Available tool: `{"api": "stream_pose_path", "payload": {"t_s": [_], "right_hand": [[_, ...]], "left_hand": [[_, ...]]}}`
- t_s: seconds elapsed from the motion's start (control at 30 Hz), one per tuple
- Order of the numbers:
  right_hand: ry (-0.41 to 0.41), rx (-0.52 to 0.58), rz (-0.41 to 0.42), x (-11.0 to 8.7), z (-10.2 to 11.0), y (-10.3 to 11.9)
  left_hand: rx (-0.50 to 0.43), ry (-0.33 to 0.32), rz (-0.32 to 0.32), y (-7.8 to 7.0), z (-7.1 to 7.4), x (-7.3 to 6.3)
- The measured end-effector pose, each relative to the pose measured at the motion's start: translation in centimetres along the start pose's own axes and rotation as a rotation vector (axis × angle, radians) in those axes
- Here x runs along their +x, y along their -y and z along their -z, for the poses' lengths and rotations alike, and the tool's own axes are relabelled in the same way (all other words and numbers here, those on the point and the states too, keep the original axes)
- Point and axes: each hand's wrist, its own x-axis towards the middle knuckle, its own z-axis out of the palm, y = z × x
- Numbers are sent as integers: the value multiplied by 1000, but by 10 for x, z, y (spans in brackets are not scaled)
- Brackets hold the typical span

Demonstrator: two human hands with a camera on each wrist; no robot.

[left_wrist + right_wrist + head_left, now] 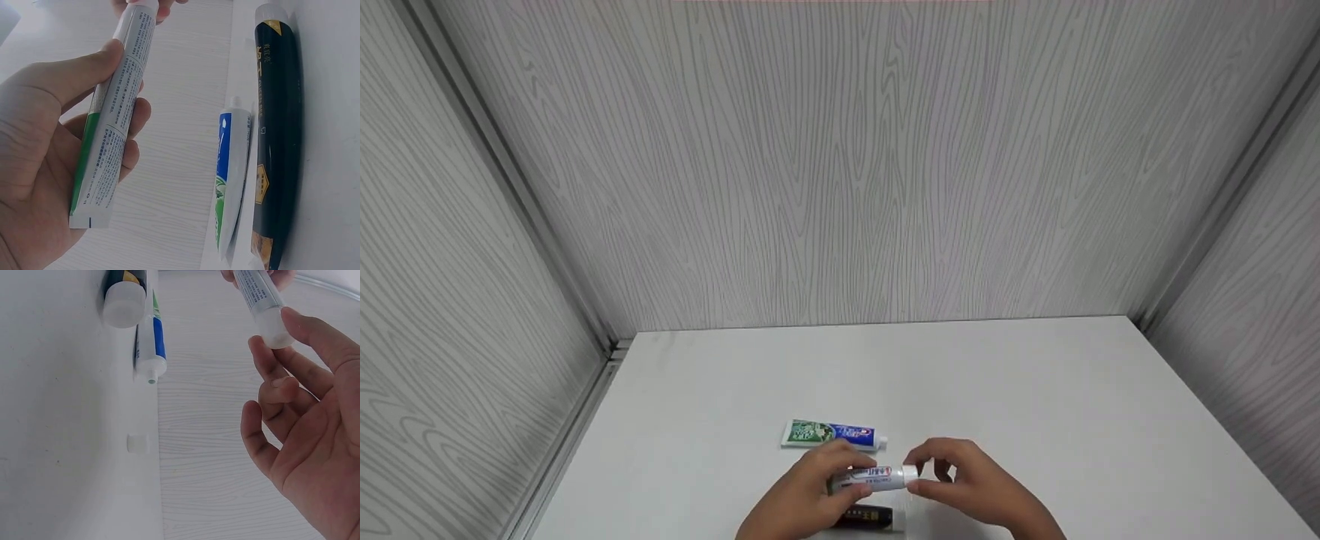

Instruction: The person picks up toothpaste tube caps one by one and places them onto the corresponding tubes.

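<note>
My left hand (802,496) grips a white toothpaste tube (877,478) around its body, above the table. In the left wrist view, small print and a green edge show on this tube (121,107). My right hand (979,491) pinches the tube's white cap (274,329) between thumb and fingertips. Beyond the hands lies a blue and green toothpaste tube (840,433). Its nozzle (152,377) is bare in the right wrist view. Nearer to me, a black toothpaste tube (874,517) with a whitish cap (124,306) lies partly hidden under my left hand.
A small white cap (138,443) rests on the white table (720,382), off the nozzle end of the blue and green tube. Grey wood-grain panels (840,165) stand at the back and both sides.
</note>
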Motion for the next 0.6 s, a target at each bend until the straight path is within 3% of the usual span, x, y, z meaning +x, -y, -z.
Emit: {"api": "stream_pose_path", "payload": {"t_s": [0.23,0.6], "right_hand": [[13,-2,13,-1,0,-2],[12,-19,-19,0,0,-3]], "left_hand": [[2,10,52,-2,0,1],[-32,-2,35,-2,-1,1]]}}
